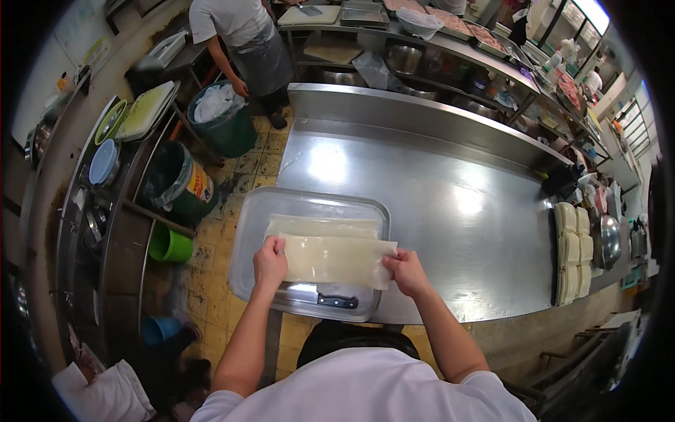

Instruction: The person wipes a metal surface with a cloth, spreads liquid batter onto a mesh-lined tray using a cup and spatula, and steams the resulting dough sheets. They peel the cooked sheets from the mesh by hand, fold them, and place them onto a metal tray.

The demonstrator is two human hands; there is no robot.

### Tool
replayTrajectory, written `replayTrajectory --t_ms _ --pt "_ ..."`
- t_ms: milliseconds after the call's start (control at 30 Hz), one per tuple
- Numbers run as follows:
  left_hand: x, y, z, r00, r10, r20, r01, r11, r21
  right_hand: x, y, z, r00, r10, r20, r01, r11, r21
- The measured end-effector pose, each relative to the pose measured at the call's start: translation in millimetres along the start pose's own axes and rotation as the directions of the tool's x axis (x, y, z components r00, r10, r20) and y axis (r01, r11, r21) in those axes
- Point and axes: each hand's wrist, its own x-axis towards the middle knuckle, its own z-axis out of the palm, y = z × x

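Between my hands I hold a long, pale, glossy slab (334, 260) that looks like a sheet of dough or cheese; the frame does not settle which. My left hand (271, 264) grips its left end with the thumb on top. At the right end, the fingers of my right hand (404, 269) are closed on the edge. Just beyond lies a second pale slab (323, 225), partly covered by the held one. Under both is a clear, shallow rectangular tray (246, 211). A knife with a black handle (337, 301) rests in the tray's near part, its blade partly hidden by the held slab.
The steel worktable (450, 225) extends rightward, with a raised back ledge (422, 116). Several pale blocks (574, 250) sit beside a metal bowl (605, 243) at the right. Bins (221, 126) and a green bucket (171, 244) line the left aisle. A person in an apron (246, 42) stands beyond.
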Motion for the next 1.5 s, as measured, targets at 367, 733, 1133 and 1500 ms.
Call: replayTrajectory --t_ms 367,733,1133,1500 --pt "79 -27 -8 1.0 -0.004 -0.009 0.004 1.0 -0.028 66 -18 32 0.999 -0.008 -0.044 0.011 0.998 0.056" --pt "91 -35 -5 1.0 0.004 0.003 -0.004 1.0 0.009 77 -17 34 0.998 0.037 -0.048 -0.034 0.997 0.074" --pt "93 -59 9 0.991 -0.017 0.136 0.0 0.992 0.127 94 7 24 0.981 0.127 -0.145 -0.142 0.985 -0.101" --pt "57 -66 -32 0.944 -0.196 0.267 0.097 0.935 0.342 34 -15 27 0.934 -0.251 -0.253 -0.012 0.687 -0.727"
